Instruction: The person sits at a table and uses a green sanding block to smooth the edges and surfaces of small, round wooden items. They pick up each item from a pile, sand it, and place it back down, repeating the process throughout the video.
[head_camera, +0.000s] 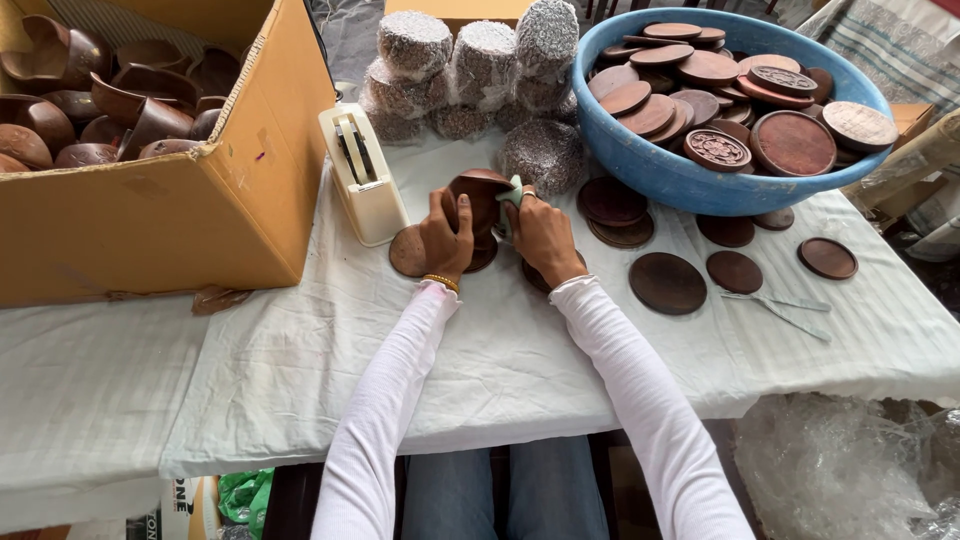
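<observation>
Nearest: blue-jeaned knees under the table edge, crinkled clear plastic wrap (850, 465) near right, a green bag (245, 492) near left. White long sleeves run up to the hands at table centre.

Left hand (445, 238), gold bangle at wrist, fingers curled tight round the left side of a dark brown wooden bowl (482, 200), smooth, rounded, tipped on its side. Right hand (542, 237) w/ fingers bent, pressing a small pale green cloth (511, 193) against the bowl's right side. Bowl sits just above flat round wooden lids (408, 250) lying under both hands.

Surface: white cloth (300, 360), lightly creased, over a table; front edge hangs straight, bare stretch of cloth betw. hands and near edge.

Right of hands: several loose round lids (667, 283), dark, matte, spaced apart; two thin metal tools (785, 310) nr the right edge.

Left: cream tape dispenser (362, 175) just beside a big cardboard box (180, 200) full of glossy brown bowls; box crowds the left side.

Far: stack of bundles in grey foam net (480, 70), fuzzy-looking, centre; blue plastic basin (650, 160), round, heaped w/ lids, some carved, far right. Striped fabric beyond it.
</observation>
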